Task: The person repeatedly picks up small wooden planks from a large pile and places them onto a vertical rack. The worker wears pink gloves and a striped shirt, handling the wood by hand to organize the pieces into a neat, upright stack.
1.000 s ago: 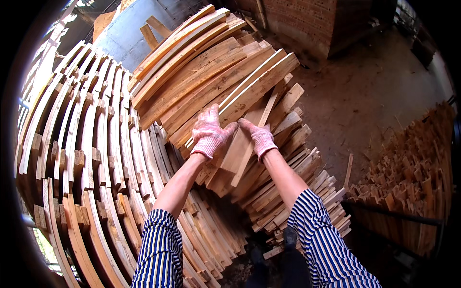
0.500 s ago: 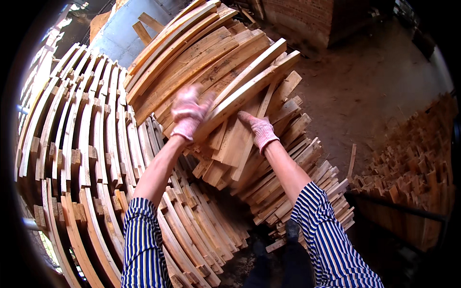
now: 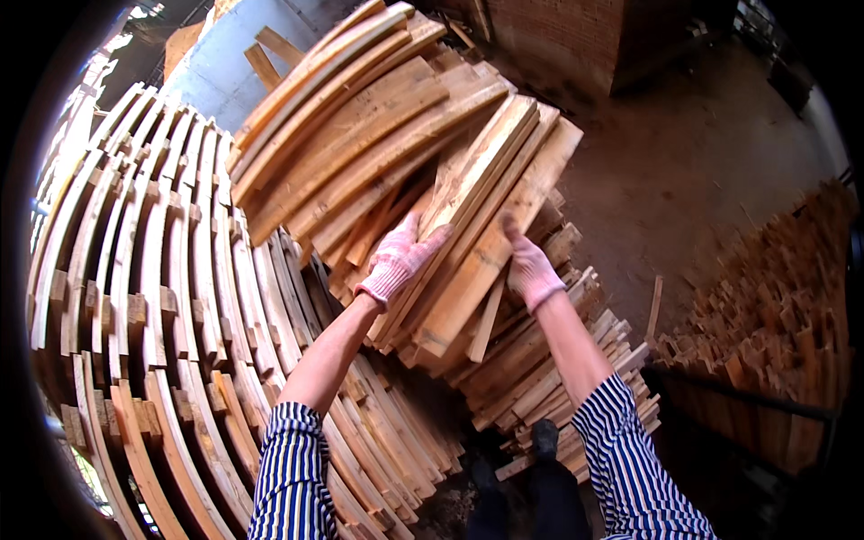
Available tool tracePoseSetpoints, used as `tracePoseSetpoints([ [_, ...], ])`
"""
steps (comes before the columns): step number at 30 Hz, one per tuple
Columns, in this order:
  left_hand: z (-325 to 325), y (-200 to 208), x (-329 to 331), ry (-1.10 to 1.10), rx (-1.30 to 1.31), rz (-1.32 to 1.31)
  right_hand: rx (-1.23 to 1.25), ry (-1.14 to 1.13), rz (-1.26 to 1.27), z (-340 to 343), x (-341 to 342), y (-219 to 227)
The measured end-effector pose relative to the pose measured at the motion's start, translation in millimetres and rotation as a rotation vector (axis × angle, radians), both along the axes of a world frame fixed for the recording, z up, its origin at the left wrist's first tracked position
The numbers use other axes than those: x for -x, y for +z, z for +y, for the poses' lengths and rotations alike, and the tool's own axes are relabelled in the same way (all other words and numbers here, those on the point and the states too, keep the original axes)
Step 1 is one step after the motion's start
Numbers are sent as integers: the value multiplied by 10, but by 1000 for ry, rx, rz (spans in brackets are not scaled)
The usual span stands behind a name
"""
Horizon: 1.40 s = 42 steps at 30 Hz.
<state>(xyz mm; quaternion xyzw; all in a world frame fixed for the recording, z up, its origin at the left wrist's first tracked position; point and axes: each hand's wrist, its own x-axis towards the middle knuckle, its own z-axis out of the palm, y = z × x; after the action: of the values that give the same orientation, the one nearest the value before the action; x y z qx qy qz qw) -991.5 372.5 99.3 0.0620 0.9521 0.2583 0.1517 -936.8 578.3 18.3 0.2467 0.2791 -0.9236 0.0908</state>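
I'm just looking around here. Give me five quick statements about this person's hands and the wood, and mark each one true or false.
1. The left hand and the right hand both wear gloves. True.
2. The left hand is clear of all the wood. False: it touches the pale planks between the hands.
3. The sleeves are striped. True.
4. A hammer is in the right hand. False: no hammer shows; the right thumb lies over a wide plank.
5. The big stack on the person's left is made of metal pipes. False: the big stack is made of wooden slats.
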Motion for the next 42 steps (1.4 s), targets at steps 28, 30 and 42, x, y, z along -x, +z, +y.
tracePoseSetpoints([
  [28, 311, -508, -3313, 570, -1529, -881, -308, 438, 148, 668, -2597, 684],
  [30, 495, -240, -3357, 571, -1475, -883, -395, 428, 142, 773, -2669, 919],
  [42, 135, 2153, -4659, 193, -1503, -70, -662, 294, 347, 333, -3721, 2813],
])
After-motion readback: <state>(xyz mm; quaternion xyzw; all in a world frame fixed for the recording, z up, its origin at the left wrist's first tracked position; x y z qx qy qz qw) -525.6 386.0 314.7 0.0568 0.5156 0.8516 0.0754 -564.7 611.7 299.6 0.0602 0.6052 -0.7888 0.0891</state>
